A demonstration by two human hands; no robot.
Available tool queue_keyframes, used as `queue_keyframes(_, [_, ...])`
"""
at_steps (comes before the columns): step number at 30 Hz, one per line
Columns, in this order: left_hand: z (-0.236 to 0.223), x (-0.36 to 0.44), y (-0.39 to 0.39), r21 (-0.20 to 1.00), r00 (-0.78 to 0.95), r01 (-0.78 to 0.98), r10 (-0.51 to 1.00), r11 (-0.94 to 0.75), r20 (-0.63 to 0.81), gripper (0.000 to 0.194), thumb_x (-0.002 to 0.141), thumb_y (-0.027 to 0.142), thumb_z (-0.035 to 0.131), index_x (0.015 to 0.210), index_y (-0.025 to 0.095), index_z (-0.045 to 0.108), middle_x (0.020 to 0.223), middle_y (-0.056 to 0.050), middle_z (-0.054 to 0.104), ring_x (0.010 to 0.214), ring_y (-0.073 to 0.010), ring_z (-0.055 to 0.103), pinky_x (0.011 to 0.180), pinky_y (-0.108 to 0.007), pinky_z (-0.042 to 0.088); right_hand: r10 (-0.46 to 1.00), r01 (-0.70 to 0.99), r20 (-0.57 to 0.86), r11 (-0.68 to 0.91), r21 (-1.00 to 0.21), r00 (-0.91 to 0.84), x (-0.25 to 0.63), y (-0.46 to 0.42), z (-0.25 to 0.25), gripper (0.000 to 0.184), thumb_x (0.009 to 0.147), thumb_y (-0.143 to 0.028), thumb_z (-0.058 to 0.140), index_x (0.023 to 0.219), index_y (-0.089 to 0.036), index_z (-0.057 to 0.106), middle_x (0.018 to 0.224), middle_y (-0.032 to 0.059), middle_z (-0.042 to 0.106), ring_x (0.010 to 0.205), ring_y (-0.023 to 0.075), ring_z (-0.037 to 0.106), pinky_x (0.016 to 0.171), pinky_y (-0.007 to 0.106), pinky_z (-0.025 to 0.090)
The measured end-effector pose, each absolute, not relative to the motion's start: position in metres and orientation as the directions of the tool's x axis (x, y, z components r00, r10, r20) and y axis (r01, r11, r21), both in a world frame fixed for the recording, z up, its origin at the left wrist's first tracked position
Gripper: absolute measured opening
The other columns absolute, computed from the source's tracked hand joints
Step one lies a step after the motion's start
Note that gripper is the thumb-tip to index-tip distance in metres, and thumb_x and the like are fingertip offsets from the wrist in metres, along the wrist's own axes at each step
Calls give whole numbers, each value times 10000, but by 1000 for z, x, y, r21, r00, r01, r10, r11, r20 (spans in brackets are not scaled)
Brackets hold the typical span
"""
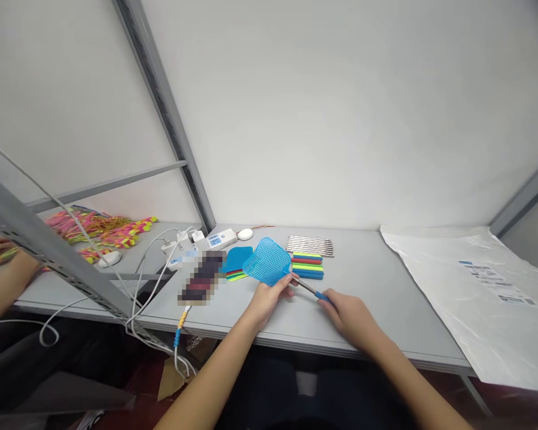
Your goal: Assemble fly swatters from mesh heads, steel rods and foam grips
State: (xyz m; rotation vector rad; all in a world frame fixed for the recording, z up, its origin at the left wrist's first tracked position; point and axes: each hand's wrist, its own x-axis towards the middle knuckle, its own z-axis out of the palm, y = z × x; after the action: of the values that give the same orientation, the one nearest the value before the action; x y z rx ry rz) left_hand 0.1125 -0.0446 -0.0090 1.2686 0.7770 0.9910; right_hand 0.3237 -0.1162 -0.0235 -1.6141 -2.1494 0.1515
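A fly swatter with a blue mesh head (268,261), a metal rod (305,285) and a blue grip spans both my hands above the table. My left hand (269,297) is closed around the neck, where rod and head meet. At the other end my right hand (347,315) wraps the blue grip, hiding most of it. Behind the swatter lie a row of coloured handle grips (308,270) and a bundle of metal rods (311,245). A stack of coloured swatter heads (239,260), blue on top, sits just left of the mesh.
Power strips (222,239) with white cables stand at the back left, near a pixelated object (202,278). A white plastic sheet (466,298) covers the table's right end. Beyond a metal post (63,251), another person's arm (13,280) reaches near colourful strips (112,230).
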Motion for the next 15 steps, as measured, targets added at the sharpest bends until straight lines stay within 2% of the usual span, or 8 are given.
queue_keyframes(9, [-13, 113, -40, 964, 375, -238, 927, 116, -19, 388, 836, 480, 589, 1017, 152, 689, 949, -87, 644, 662, -117, 565, 660, -267, 480, 951, 905, 219, 282, -319, -219, 324, -116, -23, 278, 989, -388, 302, 828, -230, 465, 728, -1, 646, 618, 163, 582, 555, 257, 305])
queue_keyframes(15, [-8, 111, -39, 959, 395, -238, 917, 156, -51, 366, 817, 456, 625, 998, 145, 692, 861, -63, 628, 672, -120, 557, 681, -264, 481, 951, 911, 214, 283, -300, -224, 322, -115, -24, 268, 985, -379, 313, 814, -229, 456, 714, -1, 637, 611, 164, 582, 552, 262, 304])
